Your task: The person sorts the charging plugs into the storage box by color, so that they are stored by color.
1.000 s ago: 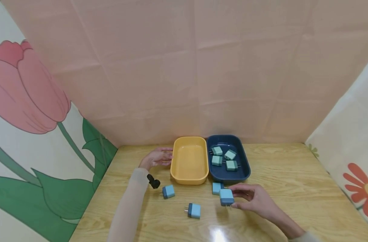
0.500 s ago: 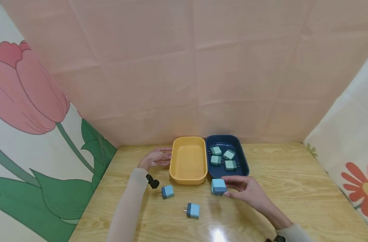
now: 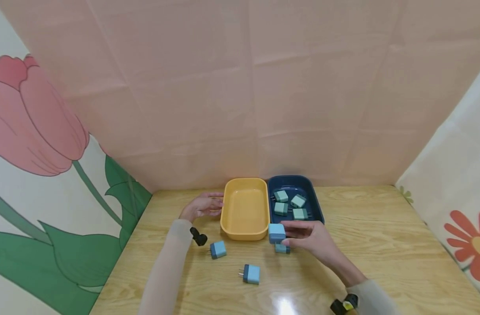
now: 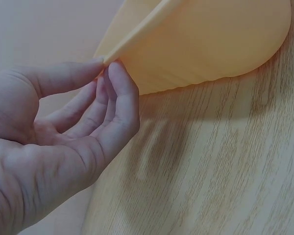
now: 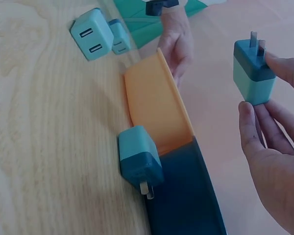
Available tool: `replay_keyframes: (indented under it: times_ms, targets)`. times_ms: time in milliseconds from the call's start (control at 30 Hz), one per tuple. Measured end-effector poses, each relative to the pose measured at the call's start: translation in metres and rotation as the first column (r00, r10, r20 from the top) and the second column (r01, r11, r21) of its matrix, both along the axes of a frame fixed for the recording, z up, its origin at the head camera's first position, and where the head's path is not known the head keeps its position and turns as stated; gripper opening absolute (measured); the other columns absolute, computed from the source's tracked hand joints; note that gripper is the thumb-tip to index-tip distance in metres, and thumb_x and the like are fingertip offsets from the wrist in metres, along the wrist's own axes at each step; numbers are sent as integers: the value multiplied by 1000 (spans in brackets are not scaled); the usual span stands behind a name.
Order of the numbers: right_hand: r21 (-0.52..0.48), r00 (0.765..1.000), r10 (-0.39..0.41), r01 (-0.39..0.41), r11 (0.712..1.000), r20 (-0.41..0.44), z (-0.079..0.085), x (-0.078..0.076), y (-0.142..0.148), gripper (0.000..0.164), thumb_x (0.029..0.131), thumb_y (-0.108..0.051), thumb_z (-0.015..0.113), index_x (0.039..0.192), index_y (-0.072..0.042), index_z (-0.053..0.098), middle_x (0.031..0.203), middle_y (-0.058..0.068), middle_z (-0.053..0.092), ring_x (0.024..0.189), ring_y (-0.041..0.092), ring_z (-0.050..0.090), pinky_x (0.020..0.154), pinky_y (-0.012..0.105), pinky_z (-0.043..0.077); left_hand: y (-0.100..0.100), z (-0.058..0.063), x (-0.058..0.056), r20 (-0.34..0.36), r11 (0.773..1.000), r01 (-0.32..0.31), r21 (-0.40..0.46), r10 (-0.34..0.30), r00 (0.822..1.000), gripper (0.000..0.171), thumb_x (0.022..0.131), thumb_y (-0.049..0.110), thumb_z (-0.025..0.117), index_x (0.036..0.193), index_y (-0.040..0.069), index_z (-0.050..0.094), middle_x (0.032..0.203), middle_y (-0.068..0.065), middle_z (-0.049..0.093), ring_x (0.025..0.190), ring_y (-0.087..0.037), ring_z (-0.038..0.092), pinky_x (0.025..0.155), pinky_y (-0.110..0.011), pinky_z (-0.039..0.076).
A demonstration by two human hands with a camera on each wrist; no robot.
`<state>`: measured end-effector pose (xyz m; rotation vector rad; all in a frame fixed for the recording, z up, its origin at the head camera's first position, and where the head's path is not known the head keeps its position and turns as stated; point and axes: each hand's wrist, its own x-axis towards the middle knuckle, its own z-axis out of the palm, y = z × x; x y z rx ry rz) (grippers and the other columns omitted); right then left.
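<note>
My right hand (image 3: 308, 238) pinches a light-blue and dark-blue USB wall charger (image 3: 277, 233) in the air, by the near ends of the two trays. Its two metal prongs show in the right wrist view, where thumb and fingers hold the charger (image 5: 255, 72) at opposite ends. On the table below it lies another charger (image 5: 139, 156), partly hidden in the head view. My left hand (image 3: 202, 205) is at the left side of the yellow tray (image 3: 223, 218). In the left wrist view, thumb and forefinger pinch the tray's rim (image 4: 137, 34).
Against the yellow tray's right side stands a dark-blue tray (image 3: 318, 201) with several green chargers (image 3: 280, 208) in it. Two more blue chargers lie on the wooden table: one charger (image 3: 218, 250) near the left wrist, one charger (image 3: 251, 274) nearer the front. A pink cloth (image 3: 248, 109) hangs behind.
My right hand has carried its charger left and away from me, from above the table to the trays' near ends. The left hand stays at the yellow tray.
</note>
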<state>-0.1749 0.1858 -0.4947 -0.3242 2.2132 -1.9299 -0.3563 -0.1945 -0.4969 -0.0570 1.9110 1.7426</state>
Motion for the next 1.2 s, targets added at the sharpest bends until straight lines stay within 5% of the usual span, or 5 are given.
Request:
replay_keyframes:
  times_ms: [600,1200]
  targets:
    - [22,999,-16,17,1000,-41,11,-30,-18,58,85,-33,89,136,-13,70,138,14,70,118,22,74,97,27,60,-5,8,5,-23,1000,11,17,-11,1000,53,102,-4,60,153,3,49,126,-10,72,91,-13,71,84,-30,60]
    - [-27,999,-50,50,998,4,23,-64,-30,59,84,-38,89,136,-16,71,135,8,73,115,17,71,97,25,59,0,2,3,-12,1000,7,5,-7,1000,50,103,-2,60,151,6,51,111,-6,73,93,-14,71,84,-30,60]
